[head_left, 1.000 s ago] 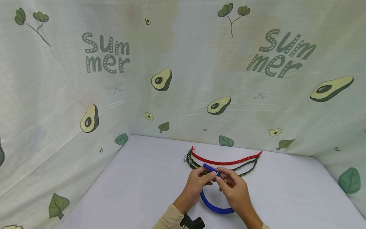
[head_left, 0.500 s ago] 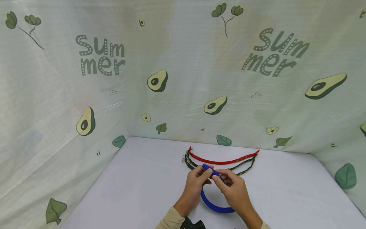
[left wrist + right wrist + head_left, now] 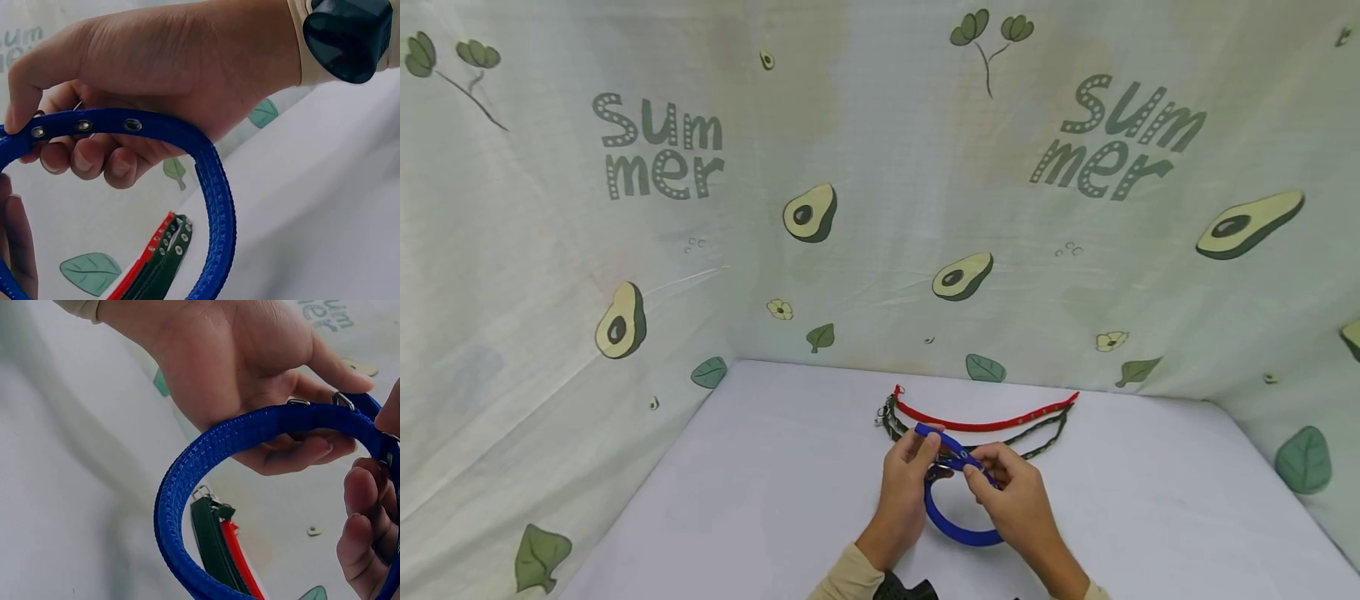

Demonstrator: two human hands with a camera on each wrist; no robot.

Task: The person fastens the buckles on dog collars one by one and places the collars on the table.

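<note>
A: Left hand (image 3: pixel 901 487)?
B: Curled, thumb and finger pinching the blue collar (image 3: pixel 964 537) by its eyeleted strap.
A: Right hand (image 3: pixel 1017 492)?
B: Also pinching it, thumb just beside the metal buckle (image 3: pixel 342 401).
A: Collar's position?
B: Looped between both hands, over the white table (image 3: pixel 760 483); can't tell if its lower curve touches.
A: Past that?
B: Dark green collar (image 3: pixel 215 550), then red collar (image 3: pixel 977 427), lying close together on the table.
A: Farthest?
B: Pale cloth (image 3: pixel 880 150), printed avocados, leaves, "summer".

L hand (image 3: pixel 904 487); R hand (image 3: pixel 1013 492) near (both mid-pinch)
</note>
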